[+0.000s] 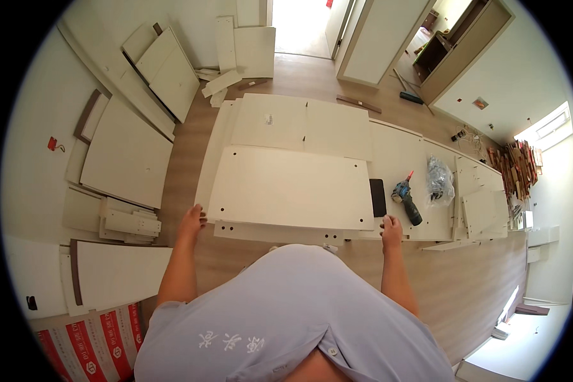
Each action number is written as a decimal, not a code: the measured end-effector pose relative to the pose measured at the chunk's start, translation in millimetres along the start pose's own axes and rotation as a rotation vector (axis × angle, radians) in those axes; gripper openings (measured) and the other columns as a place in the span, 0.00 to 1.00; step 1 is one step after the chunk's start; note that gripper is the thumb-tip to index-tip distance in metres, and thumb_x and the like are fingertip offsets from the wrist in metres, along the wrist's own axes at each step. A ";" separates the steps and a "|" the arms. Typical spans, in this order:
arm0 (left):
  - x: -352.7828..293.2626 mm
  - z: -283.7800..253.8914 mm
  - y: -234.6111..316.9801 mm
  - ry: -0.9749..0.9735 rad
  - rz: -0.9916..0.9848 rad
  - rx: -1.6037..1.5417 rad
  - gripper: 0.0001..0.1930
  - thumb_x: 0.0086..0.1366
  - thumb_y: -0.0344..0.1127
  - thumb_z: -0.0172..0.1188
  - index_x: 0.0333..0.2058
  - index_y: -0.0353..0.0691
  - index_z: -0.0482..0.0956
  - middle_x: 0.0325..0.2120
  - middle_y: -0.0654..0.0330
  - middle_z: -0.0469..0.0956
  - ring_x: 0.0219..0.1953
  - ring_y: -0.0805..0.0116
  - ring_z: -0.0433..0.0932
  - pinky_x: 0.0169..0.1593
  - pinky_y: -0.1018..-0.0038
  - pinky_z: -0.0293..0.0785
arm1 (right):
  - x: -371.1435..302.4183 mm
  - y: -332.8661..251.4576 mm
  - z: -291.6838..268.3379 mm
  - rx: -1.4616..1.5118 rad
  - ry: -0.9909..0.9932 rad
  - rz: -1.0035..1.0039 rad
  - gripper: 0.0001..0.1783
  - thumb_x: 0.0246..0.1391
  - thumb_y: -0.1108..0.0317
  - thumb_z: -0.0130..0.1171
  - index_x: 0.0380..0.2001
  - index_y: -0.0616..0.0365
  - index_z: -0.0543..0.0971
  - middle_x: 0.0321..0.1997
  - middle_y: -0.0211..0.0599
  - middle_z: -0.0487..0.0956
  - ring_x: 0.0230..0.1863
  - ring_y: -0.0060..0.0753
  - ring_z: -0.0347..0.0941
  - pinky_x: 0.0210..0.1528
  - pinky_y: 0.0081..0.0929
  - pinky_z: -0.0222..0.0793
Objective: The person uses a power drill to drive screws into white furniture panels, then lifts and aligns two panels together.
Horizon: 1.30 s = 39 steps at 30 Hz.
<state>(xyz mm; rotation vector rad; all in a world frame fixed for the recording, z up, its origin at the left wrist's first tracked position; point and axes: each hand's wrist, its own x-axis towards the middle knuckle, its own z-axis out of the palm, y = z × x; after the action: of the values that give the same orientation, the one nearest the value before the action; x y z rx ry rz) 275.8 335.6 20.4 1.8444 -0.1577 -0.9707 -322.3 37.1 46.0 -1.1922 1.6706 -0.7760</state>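
Note:
In front of me lies a white rectangular panel (293, 188) with dark round holes near its corners, on top of other white boards. At its near left corner is my left hand (193, 221), fingers curled against the edge. My right hand (391, 228) is closed just beyond the near right corner, fingers bent; what it holds, if anything, is hidden. A flat black rectangular object (377, 198) lies beside the panel's right end. Right of that rests a blue and black cordless drill (406, 198) with a red-tipped bit. Under the near edge, a board strip (277, 233) with paired holes sticks out.
A clear plastic bag (439, 181) of small parts and several smaller boards (484, 207) sit at right. White panels (127, 153) lean along the left wall, with others (254, 51) at the back. Brown wood strips (519, 169) are piled far right. Red-and-white packaging (95, 347) lies lower left.

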 end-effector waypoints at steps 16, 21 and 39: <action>29.6 49.0 32.3 -0.124 0.123 0.389 0.38 0.72 0.57 0.58 0.62 0.21 0.69 0.57 0.39 0.77 0.57 0.51 0.78 0.60 0.61 0.73 | 15.9 -19.8 50.0 -0.002 -0.296 0.097 0.26 0.66 0.52 0.63 0.50 0.70 0.80 0.42 0.40 0.85 0.40 0.29 0.78 0.44 0.31 0.74; -5.4 40.8 14.8 0.010 0.226 0.419 0.41 0.73 0.55 0.58 0.66 0.20 0.62 0.61 0.36 0.72 0.62 0.51 0.74 0.65 0.62 0.69 | -27.1 0.3 9.9 -0.412 -0.009 -0.234 0.37 0.64 0.43 0.63 0.52 0.74 0.77 0.51 0.56 0.83 0.53 0.49 0.79 0.56 0.40 0.73; -31.2 190.8 97.4 -0.522 0.478 0.064 0.25 0.73 0.50 0.62 0.53 0.31 0.73 0.44 0.59 0.81 0.45 0.71 0.77 0.51 0.72 0.75 | -93.6 -12.0 -156.0 0.689 -0.367 0.287 0.34 0.60 0.55 0.69 0.64 0.61 0.72 0.58 0.41 0.80 0.55 0.37 0.80 0.56 0.38 0.79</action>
<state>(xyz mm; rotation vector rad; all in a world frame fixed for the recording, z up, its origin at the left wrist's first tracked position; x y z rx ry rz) 155.0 167.6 84.1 1.4685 -0.9105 -1.0826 -450.9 119.0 145.9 -0.5505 1.0969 -0.7992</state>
